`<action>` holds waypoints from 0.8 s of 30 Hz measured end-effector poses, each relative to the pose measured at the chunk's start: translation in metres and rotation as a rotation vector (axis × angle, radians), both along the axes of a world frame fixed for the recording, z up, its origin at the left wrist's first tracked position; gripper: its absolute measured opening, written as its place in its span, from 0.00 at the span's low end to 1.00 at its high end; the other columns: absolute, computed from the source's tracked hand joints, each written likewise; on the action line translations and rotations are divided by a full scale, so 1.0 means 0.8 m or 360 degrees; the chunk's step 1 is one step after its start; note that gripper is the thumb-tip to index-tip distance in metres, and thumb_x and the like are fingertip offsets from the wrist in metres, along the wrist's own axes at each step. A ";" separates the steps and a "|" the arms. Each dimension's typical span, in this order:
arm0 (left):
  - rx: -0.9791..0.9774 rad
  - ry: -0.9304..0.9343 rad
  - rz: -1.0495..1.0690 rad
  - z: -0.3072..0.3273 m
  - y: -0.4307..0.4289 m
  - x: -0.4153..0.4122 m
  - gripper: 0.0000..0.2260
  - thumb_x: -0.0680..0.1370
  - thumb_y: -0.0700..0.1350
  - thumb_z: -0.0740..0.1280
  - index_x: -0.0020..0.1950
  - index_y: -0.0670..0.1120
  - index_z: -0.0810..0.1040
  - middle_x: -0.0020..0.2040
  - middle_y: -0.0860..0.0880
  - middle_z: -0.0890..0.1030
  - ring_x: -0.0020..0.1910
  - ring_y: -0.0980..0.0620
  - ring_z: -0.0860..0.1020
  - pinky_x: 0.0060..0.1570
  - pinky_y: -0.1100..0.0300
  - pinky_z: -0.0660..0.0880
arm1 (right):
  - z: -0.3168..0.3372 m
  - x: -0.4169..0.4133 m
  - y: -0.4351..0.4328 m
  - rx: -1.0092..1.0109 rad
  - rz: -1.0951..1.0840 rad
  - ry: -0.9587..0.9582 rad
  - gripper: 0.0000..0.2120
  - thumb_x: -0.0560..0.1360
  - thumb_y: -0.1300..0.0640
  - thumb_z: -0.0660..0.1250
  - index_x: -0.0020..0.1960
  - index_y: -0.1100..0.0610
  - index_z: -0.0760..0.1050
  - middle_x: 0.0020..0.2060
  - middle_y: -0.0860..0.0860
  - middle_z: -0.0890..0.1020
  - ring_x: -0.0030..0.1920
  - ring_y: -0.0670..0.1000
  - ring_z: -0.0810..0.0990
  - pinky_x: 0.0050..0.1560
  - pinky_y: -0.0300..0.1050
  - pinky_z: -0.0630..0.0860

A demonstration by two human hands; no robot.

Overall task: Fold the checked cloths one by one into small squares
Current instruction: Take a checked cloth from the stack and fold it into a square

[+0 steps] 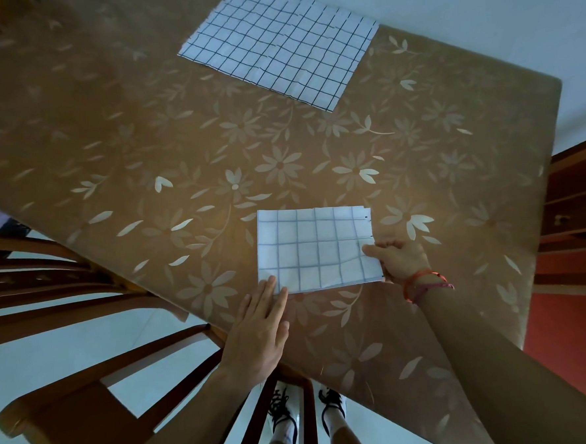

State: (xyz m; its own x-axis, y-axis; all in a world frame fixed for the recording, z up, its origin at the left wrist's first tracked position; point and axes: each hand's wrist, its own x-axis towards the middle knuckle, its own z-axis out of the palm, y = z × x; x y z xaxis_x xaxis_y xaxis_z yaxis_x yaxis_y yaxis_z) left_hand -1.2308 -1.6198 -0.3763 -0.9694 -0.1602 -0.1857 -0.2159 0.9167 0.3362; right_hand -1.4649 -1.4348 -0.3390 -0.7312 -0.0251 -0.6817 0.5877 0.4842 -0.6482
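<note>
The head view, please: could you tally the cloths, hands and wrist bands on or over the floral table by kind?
White checked cloths: 2, one folded near the hands, one larger at the far edge
Bare hands: 2, left, right
Wrist bands on the right wrist: 2, orange, pink
Total: 6

Left hand (262, 330) lies flat, fingers together and extended; right hand (398, 261) pinches, thumb on top, wrist bent.

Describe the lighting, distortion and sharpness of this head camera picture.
Head view: dim, bluish light, no hard shadows; wide-angle bending curves the table edges and chair rails; the near cloth and both hands, left and right, look sharp; the far cloth is softer.
</note>
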 end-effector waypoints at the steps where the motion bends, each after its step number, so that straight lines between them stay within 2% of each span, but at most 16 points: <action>1: 0.0007 -0.0001 -0.0001 0.001 -0.001 0.000 0.26 0.83 0.51 0.57 0.79 0.48 0.54 0.80 0.47 0.50 0.79 0.51 0.45 0.76 0.50 0.52 | -0.002 -0.001 0.000 0.0033 -0.0013 0.0045 0.13 0.63 0.56 0.78 0.44 0.57 0.78 0.46 0.57 0.84 0.45 0.57 0.84 0.45 0.56 0.82; 3: 0.0025 0.0006 0.0004 0.003 -0.001 0.000 0.26 0.83 0.50 0.58 0.79 0.47 0.56 0.80 0.47 0.51 0.79 0.51 0.46 0.76 0.50 0.52 | -0.005 -0.002 -0.001 0.0082 -0.0012 0.0104 0.13 0.63 0.59 0.78 0.42 0.55 0.75 0.45 0.55 0.83 0.47 0.57 0.83 0.48 0.58 0.81; 5: 0.0040 0.0032 0.0031 0.005 0.000 -0.001 0.27 0.81 0.49 0.63 0.78 0.44 0.59 0.79 0.45 0.54 0.78 0.49 0.49 0.75 0.48 0.55 | -0.005 -0.001 0.000 0.0111 0.0017 0.0123 0.14 0.63 0.61 0.78 0.42 0.54 0.74 0.44 0.54 0.83 0.45 0.57 0.83 0.45 0.57 0.82; 9: 0.0035 0.0086 0.0085 0.012 0.011 -0.009 0.32 0.77 0.47 0.70 0.76 0.40 0.62 0.77 0.42 0.60 0.77 0.45 0.57 0.73 0.47 0.60 | 0.001 0.012 0.008 -0.0026 -0.0086 0.0017 0.16 0.62 0.66 0.77 0.46 0.56 0.76 0.43 0.54 0.82 0.38 0.54 0.83 0.27 0.43 0.79; 11: 0.0027 0.0123 0.0070 0.015 0.023 -0.019 0.33 0.76 0.48 0.71 0.76 0.40 0.62 0.77 0.41 0.61 0.76 0.44 0.59 0.72 0.47 0.60 | 0.002 0.021 0.011 -0.0155 -0.0116 -0.0098 0.18 0.62 0.69 0.75 0.51 0.61 0.78 0.44 0.59 0.84 0.37 0.56 0.83 0.29 0.45 0.80; 14: 0.0058 0.0105 0.0036 0.022 0.046 -0.039 0.34 0.78 0.52 0.67 0.78 0.42 0.57 0.79 0.42 0.56 0.78 0.45 0.54 0.75 0.47 0.58 | 0.004 0.038 0.015 -0.0393 -0.0108 -0.0281 0.18 0.65 0.72 0.71 0.55 0.66 0.78 0.45 0.64 0.83 0.38 0.59 0.82 0.39 0.50 0.79; 18: 0.0015 0.0001 0.0054 0.027 0.072 -0.059 0.35 0.80 0.55 0.61 0.79 0.43 0.49 0.79 0.40 0.51 0.79 0.44 0.49 0.76 0.49 0.53 | 0.014 0.057 0.016 -0.0470 -0.0011 -0.0414 0.18 0.67 0.70 0.70 0.55 0.62 0.78 0.44 0.60 0.83 0.39 0.57 0.80 0.35 0.43 0.77; 20: -0.0021 -0.0031 0.0075 0.025 0.079 -0.066 0.37 0.79 0.56 0.62 0.79 0.43 0.46 0.79 0.40 0.50 0.79 0.43 0.48 0.76 0.48 0.51 | 0.016 0.065 0.020 -0.0469 0.0006 -0.0417 0.17 0.66 0.71 0.71 0.55 0.64 0.77 0.44 0.61 0.83 0.37 0.57 0.79 0.31 0.42 0.76; 22: -0.0052 -0.0056 0.0089 0.025 0.082 -0.071 0.38 0.78 0.55 0.64 0.79 0.43 0.46 0.79 0.39 0.51 0.78 0.42 0.49 0.76 0.48 0.52 | 0.018 0.070 0.021 -0.0504 0.0024 -0.0405 0.18 0.66 0.72 0.71 0.55 0.65 0.77 0.47 0.62 0.83 0.40 0.58 0.79 0.32 0.43 0.76; 24: -0.0047 0.0001 0.0090 0.024 0.083 -0.072 0.35 0.79 0.51 0.64 0.79 0.42 0.48 0.79 0.38 0.54 0.78 0.41 0.52 0.76 0.48 0.53 | 0.024 0.073 0.018 -0.0547 0.0072 -0.0393 0.20 0.65 0.72 0.72 0.56 0.63 0.76 0.50 0.61 0.84 0.43 0.59 0.81 0.36 0.45 0.77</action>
State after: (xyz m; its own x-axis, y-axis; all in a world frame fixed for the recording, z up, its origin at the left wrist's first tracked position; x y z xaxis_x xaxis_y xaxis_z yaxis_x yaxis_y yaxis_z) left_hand -1.2885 -1.5532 -0.3573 -0.9588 -0.2203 -0.1795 -0.2676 0.9124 0.3096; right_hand -1.4068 -1.4206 -0.3197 -0.5397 -0.3098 -0.7828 0.7289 0.2933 -0.6186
